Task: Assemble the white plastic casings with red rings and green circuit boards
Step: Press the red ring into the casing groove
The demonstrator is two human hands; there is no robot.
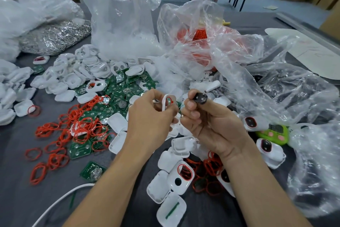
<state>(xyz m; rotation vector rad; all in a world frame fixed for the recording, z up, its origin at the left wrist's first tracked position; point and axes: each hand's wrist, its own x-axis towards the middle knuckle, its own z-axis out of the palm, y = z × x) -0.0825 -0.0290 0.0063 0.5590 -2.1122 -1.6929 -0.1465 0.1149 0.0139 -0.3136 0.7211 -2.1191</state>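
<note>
Many red rings (pixel 73 129) and green circuit boards (pixel 119 86) strewn at left | left hand (pixel 149 116) raised, fingers curled round white casing (pixel 168 102) | right hand (pixel 207 121) just beside, pinching small black part (pixel 199 97) | crumpled plastic bags (pixel 276 83) crowd right.

Smooth, glossy plastic makes up the white rounded casings (pixel 117 122) scattered over the dark grey table surface (pixel 18 199), which is matt. The thin red rings (pixel 54 160) look rubbery and dull. The flat green circuit boards (pixel 115 86) have a faint sheen and carry shiny metal discs (pixel 121 104). Crinkled clear plastic bags (pixel 121 15) along the far edge gleam, and a heap of silvery metal pieces (pixel 55 37) near the far left corner glitters. The left hand (pixel 149 118) grips one glossy white casing (pixel 165 100). The right hand (pixel 207 125) pinches a small black glossy plastic piece (pixel 200 97).
</note>
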